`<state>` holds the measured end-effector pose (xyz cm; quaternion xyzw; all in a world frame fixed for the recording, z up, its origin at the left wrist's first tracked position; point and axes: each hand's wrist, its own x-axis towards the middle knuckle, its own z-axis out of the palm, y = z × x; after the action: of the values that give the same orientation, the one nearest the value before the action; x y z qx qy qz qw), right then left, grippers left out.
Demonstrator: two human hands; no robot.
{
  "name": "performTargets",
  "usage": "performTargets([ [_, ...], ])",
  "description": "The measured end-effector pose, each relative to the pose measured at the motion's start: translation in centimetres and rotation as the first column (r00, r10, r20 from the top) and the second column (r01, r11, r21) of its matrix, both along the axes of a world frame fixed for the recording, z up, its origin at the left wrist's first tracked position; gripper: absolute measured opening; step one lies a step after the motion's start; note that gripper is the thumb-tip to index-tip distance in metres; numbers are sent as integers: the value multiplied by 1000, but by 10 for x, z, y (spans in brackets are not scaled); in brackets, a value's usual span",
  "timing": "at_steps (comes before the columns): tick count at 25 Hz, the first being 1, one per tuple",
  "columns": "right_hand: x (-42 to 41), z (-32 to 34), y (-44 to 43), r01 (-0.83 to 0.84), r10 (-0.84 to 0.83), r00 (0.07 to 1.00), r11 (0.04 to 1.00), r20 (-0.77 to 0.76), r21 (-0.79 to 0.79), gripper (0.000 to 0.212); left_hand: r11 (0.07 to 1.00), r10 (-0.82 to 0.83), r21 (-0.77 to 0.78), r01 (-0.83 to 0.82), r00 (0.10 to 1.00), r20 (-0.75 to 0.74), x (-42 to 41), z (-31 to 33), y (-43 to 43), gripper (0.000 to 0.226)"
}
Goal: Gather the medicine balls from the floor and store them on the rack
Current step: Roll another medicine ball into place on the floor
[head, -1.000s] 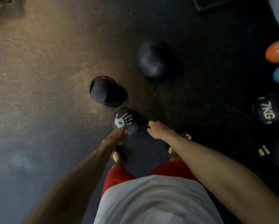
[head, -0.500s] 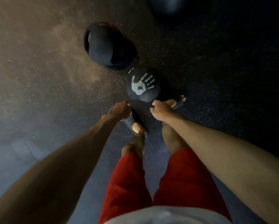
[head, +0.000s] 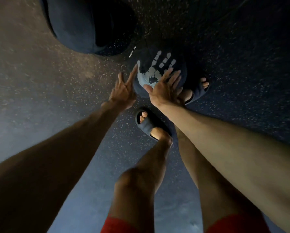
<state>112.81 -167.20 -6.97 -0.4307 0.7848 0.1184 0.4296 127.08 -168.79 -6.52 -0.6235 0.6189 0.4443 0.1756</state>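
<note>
Below, two hands [head: 124, 91] [head: 164, 89], two medicine balls [head: 83, 26] [head: 151, 64]

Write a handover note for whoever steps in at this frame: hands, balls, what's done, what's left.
Left hand: open, fingers straight, tips at the left edge of the handprint ball; contact unclear.
Right hand: open, laid flat on that ball.
The handprint ball sits on the floor, not yet lifted; the larger dark ball lies beside it, untouched.
Left: lift both, carry to the rack, which is out of view.
</note>
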Motion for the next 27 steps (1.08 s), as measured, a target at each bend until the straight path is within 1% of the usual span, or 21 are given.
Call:
performTargets([
  [3, 3, -16, -6, 98, -99, 995, 995, -21, -26, 124, 995, -100, -23, 100, 995, 26, -4, -22, -19, 107],
  [6, -22, -20, -22, 137, -139, 990, 988, -32, -65, 114, 988, -152, -29, 151, 988, -19, -26, -25, -26, 109],
  [9, -70, -29, -49, 175, -174, 984, 984, 41, -35, 107, 969, -217, -122, 216, 976, 3, -55, -21, -41, 109],
  [11, -109, -34, -73, 181, -181, 979, 984, 93, 8, 102, 931, -305, -194, 310, 951, 56, -74, -20, -59, 106],
  [13, -144, -41, -95, 221, -224, 967, 974, 125, 40, 92, 890, -378, -243, 385, 923, 78, -95, -23, -82, 104],
  [14, -157, -46, -104, 255, -256, 958, 967, 125, 26, 86, 875, -401, -263, 406, 913, 75, -107, -25, -95, 103],
  [16, -172, -53, -110, 338, -329, 937, 939, 115, -69, 75, 864, -420, -268, 426, 904, 83, -134, -30, -122, 99],
  [18, -181, -52, -101, 413, -397, 910, 893, 122, -176, 68, 837, -467, -251, 487, 874, 136, -167, -34, -147, 94],
  [19, -182, -48, -92, 422, -403, 906, 879, 130, -222, 68, 824, -486, -244, 512, 859, 161, -183, -35, -157, 92],
  [20, -179, -43, -81, 415, -391, 910, 871, 140, -263, 70, 815, -497, -240, 527, 849, 177, -200, -36, -167, 91],
  [22, -170, -33, -59, 370, -335, 928, 872, 160, -321, 83, 798, -511, -237, 553, 831, 219, -234, -40, -184, 86],
  [24, -162, -34, -49, 359, -327, 933, 883, 154, -302, 100, 766, -534, -241, 595, 799, 276, -266, -43, -194, 78],
  [26, -174, -41, -52, 466, -446, 884, 852, 138, -238, 110, 727, -580, -235, 645, 760, 293, -293, -47, -201, 69],
  [27, -189, -44, -57, 546, -523, 838, 812, 158, -209, 111, 712, -604, -235, 661, 748, 275, -304, -50, -204, 66],
])
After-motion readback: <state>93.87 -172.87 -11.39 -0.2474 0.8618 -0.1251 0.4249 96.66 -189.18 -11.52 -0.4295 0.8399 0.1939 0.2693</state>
